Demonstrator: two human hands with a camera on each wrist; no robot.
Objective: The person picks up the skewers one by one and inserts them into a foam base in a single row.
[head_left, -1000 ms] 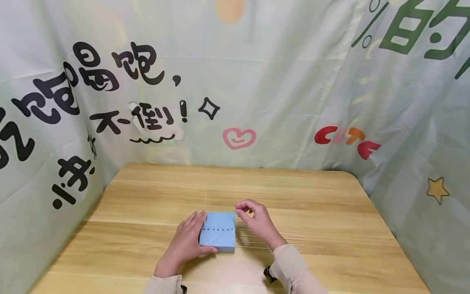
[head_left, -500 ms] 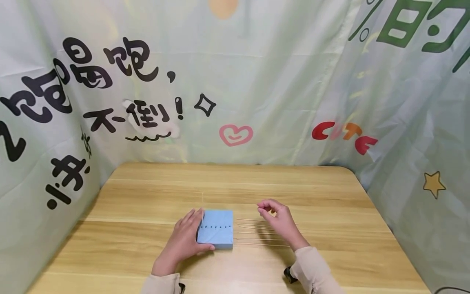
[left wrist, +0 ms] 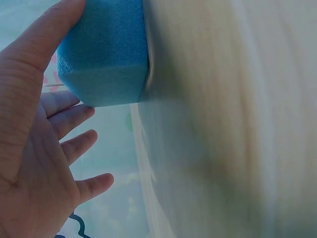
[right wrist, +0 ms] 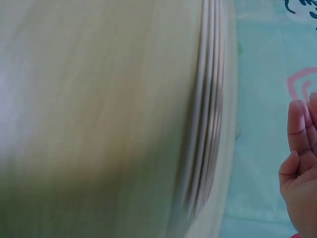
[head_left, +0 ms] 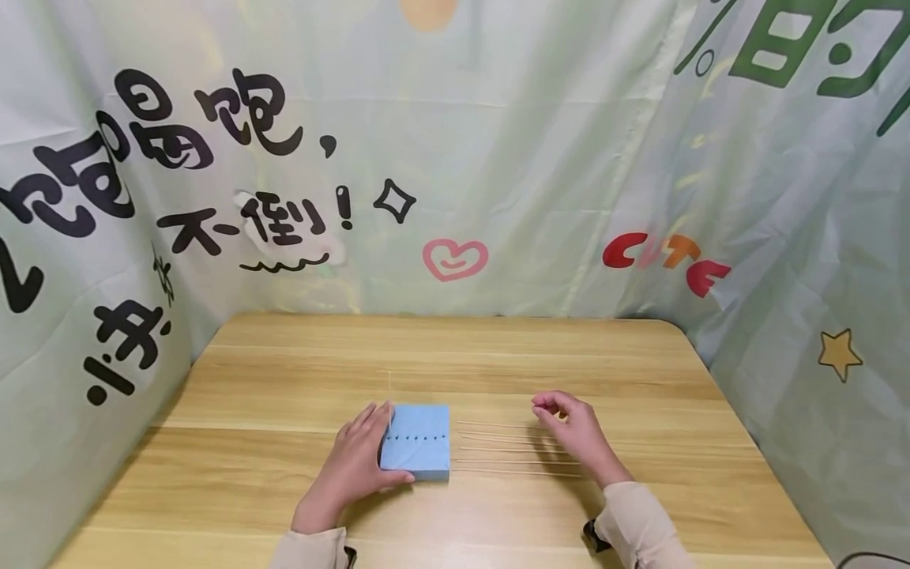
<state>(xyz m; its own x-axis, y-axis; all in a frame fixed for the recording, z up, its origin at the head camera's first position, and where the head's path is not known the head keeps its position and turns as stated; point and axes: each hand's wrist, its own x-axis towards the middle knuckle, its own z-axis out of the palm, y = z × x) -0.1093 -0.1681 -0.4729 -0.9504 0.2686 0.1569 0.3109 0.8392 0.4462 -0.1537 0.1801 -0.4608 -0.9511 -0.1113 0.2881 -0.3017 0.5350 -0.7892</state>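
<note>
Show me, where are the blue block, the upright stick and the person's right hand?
Blue block [head_left: 419, 454], head view: its top face.
Upright stick [head_left: 389, 387], head view: its upper part.
Right hand [head_left: 574, 423], head view: middle of the hand.

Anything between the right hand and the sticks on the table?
Nothing visible does. The right hand hovers above the thin sticks; the blue foam block, gripped by the left hand, sits to their left, out of that path.

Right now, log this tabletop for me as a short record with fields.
Left hand: holds the blue block
Right hand: hovers above the table, no held object visible
Block top: row of dark dots
Upright: one thin stick near the block's left edge
Lying: several loose sticks, right of the block
Backdrop: printed cloth with a pink heart
</note>
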